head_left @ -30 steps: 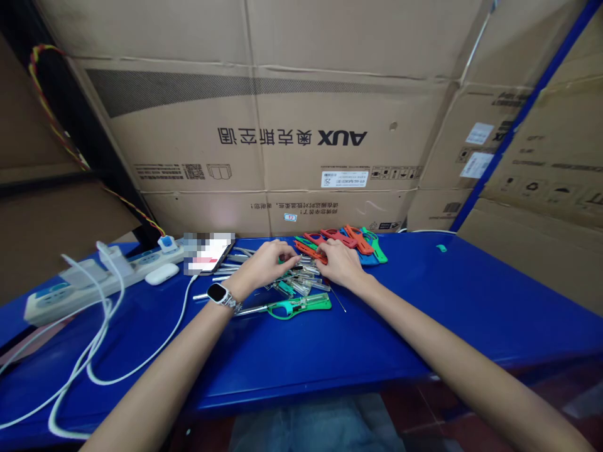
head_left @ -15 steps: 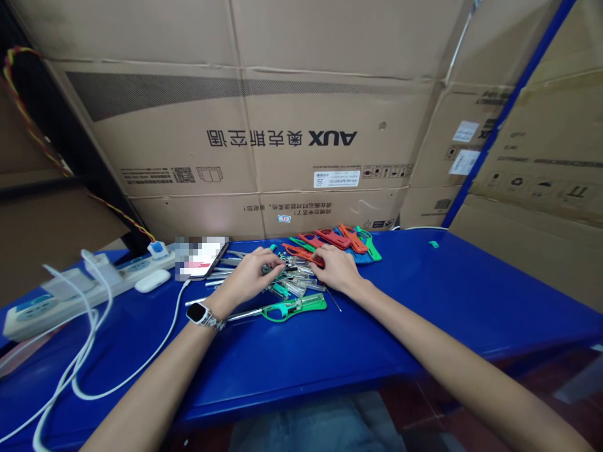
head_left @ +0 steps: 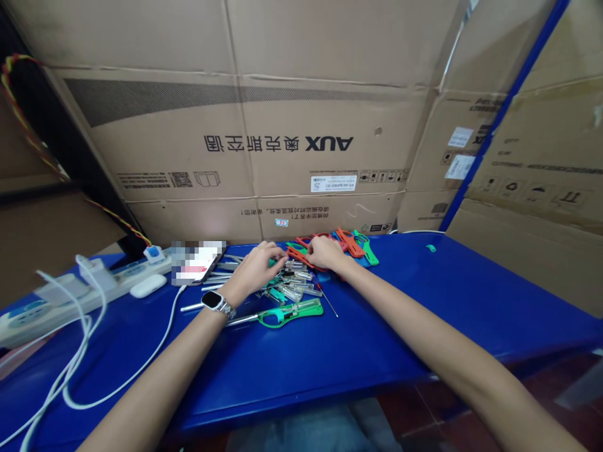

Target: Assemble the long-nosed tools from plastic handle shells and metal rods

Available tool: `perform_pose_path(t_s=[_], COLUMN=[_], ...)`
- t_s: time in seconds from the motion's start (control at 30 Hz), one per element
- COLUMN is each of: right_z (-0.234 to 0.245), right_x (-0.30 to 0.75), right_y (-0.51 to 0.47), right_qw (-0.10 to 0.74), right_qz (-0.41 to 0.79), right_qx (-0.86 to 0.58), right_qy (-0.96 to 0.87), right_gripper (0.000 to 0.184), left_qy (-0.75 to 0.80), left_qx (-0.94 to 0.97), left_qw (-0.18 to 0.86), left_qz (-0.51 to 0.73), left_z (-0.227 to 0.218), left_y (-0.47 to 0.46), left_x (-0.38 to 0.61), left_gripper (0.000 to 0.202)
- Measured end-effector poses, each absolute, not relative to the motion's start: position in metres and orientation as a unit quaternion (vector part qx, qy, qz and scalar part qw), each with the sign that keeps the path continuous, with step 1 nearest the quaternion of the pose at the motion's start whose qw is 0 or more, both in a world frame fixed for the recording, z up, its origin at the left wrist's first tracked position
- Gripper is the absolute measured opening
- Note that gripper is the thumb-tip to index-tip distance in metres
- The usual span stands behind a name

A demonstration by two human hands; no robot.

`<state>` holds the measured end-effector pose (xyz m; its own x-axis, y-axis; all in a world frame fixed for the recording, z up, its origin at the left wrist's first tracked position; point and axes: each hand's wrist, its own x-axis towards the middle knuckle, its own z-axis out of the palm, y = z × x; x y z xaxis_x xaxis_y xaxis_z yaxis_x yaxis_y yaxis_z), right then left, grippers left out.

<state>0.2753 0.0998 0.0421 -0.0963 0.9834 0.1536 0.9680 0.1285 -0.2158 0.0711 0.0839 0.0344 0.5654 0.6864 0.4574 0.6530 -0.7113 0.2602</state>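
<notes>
My left hand (head_left: 260, 269), a watch (head_left: 214, 301) at its wrist, is over a pile of loose lighter parts (head_left: 289, 289), clear tanks and metal tubes among them. Its fingers are bent with the tips close together; what they hold, if anything, is hidden. My right hand (head_left: 328, 253) is closed at the end of an orange-red lighter casing (head_left: 296, 255) behind the pile. In front lies a green half casing (head_left: 308, 310), with a clear tank and metal tube laid in it. A small screwdriver (head_left: 328, 300) with a red handle rests to the right.
More red casings (head_left: 351, 243) and a green casing (head_left: 367, 248) lie at the back. A phone (head_left: 202, 263), a white earbud case (head_left: 147, 286), a power strip (head_left: 117, 279) and white cables (head_left: 85, 351) occupy the left. A cardboard sheet (head_left: 277, 107) stands behind the blue table (head_left: 424, 314).
My right hand has moved slightly back, uncovering the screwdriver's red handle. My left hand has shifted a little to the right, and its thumb is closer to its fingers. The view has tilted slightly.
</notes>
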Motion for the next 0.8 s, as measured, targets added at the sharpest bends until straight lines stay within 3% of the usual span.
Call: perform_pose_path(t_s=[0.23, 0.4, 0.43, 0.53, 0.63, 0.8], right_z=[0.036, 0.041, 0.042, 0.046, 0.045, 0.033], right_x=[0.282, 0.291, 0.294, 0.300, 0.301, 0.293], right_y=[0.094, 0.078, 0.074, 0.063, 0.053, 0.042], right_qw=[0.200, 0.253, 0.262, 0.343, 0.353, 0.346], right_qz=[0.061, 0.111, 0.133, 0.344, 0.511, 0.558], right_qx=[-0.658, -0.603, -0.580, -0.448, -0.392, -0.369], right_qy=[-0.724, -0.749, -0.760, -0.750, -0.678, -0.658], right_gripper=[0.017, 0.028, 0.028, 0.024, 0.033, 0.040], left_qy=[0.379, 0.354, 0.346, 0.317, 0.286, 0.240], left_qx=[0.883, 0.863, 0.859, 0.865, 0.886, 0.901], left_qw=[0.037, -0.032, -0.055, -0.120, -0.152, -0.114], left_qz=[0.276, 0.360, 0.374, 0.370, 0.332, 0.342], left_z=[0.023, 0.031, 0.035, 0.044, 0.047, 0.035], left_y=[0.076, 0.068, 0.066, 0.059, 0.050, 0.038], left_x=[0.059, 0.055, 0.054, 0.046, 0.034, 0.016], left_gripper=[0.026, 0.022, 0.027, 0.043, 0.042, 0.035])
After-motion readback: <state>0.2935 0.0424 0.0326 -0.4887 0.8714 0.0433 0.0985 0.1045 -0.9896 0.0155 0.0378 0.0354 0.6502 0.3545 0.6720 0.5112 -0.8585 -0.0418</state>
